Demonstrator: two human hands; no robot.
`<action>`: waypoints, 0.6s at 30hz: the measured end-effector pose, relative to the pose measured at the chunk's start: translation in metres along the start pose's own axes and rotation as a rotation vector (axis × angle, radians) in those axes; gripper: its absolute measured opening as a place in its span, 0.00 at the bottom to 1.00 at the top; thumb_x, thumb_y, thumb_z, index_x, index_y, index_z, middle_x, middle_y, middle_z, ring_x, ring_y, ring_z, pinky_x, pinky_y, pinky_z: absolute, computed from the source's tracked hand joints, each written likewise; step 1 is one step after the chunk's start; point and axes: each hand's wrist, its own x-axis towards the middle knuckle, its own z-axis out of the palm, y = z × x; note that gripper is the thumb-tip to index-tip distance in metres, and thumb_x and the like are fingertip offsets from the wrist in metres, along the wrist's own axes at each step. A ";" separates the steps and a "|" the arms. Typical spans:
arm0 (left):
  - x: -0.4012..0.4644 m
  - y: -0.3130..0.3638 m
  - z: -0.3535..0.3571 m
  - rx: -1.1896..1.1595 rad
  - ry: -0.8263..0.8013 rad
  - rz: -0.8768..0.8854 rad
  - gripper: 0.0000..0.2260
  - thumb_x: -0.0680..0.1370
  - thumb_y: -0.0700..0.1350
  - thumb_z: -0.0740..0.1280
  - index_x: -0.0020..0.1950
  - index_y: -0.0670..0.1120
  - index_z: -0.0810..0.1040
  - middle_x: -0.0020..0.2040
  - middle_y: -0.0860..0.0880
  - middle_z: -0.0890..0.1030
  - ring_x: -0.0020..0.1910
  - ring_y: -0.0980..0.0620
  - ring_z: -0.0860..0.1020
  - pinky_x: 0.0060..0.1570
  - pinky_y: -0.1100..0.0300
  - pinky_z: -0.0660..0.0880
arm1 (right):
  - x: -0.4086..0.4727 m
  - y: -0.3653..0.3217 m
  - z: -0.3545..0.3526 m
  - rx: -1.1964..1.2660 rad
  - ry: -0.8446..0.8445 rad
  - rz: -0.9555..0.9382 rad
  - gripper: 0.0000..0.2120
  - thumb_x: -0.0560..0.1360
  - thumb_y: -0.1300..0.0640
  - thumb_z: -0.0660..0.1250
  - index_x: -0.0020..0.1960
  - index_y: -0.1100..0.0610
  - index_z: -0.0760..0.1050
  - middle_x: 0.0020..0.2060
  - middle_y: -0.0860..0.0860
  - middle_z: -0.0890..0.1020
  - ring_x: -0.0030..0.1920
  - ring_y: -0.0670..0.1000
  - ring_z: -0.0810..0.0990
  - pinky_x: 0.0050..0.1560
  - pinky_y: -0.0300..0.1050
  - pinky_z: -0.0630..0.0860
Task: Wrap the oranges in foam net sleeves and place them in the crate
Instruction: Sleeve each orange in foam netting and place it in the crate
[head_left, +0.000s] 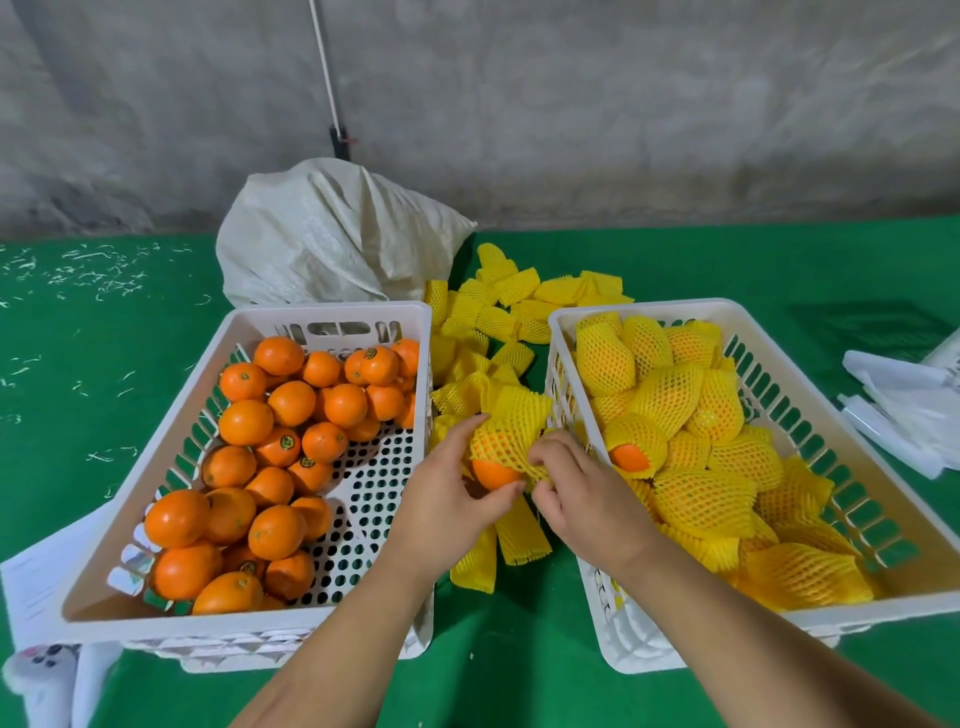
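Between the crates, mid-wrap. Left hand (457, 499) cupping the orange (493, 473) from below, fingers curled round it, probably to steady it against the pull. Right hand (576, 483) just beside, pinching the foam net sleeve (511, 434) and likely drawing it down over the fruit, still half bare at the bottom. Beyond both hands, spare sleeves (493, 312) heaped within easy reach. Left of the left hand, the supply crate (156, 457) of bare oranges; right of the right hand, the receiving crate (883, 467), nearly full of wrapped oranges (701, 499).
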 end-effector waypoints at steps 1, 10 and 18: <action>0.001 0.001 0.000 -0.027 0.047 -0.035 0.33 0.72 0.56 0.79 0.73 0.60 0.69 0.48 0.60 0.83 0.41 0.58 0.83 0.38 0.61 0.79 | -0.002 -0.002 0.001 -0.029 0.007 -0.058 0.10 0.77 0.58 0.59 0.58 0.54 0.66 0.51 0.55 0.77 0.44 0.58 0.79 0.36 0.51 0.78; -0.002 0.000 -0.006 -0.211 -0.075 -0.065 0.37 0.74 0.55 0.75 0.77 0.66 0.59 0.50 0.49 0.82 0.43 0.39 0.83 0.43 0.37 0.80 | -0.003 0.001 0.005 0.016 -0.046 0.088 0.22 0.73 0.44 0.63 0.61 0.54 0.62 0.37 0.45 0.69 0.28 0.49 0.69 0.27 0.35 0.52; 0.000 0.002 -0.005 -0.035 -0.087 0.032 0.37 0.73 0.64 0.76 0.77 0.58 0.64 0.66 0.60 0.74 0.65 0.60 0.76 0.61 0.52 0.79 | -0.001 0.012 0.011 0.112 -0.035 0.190 0.25 0.75 0.42 0.62 0.67 0.50 0.59 0.42 0.49 0.76 0.33 0.51 0.73 0.29 0.39 0.57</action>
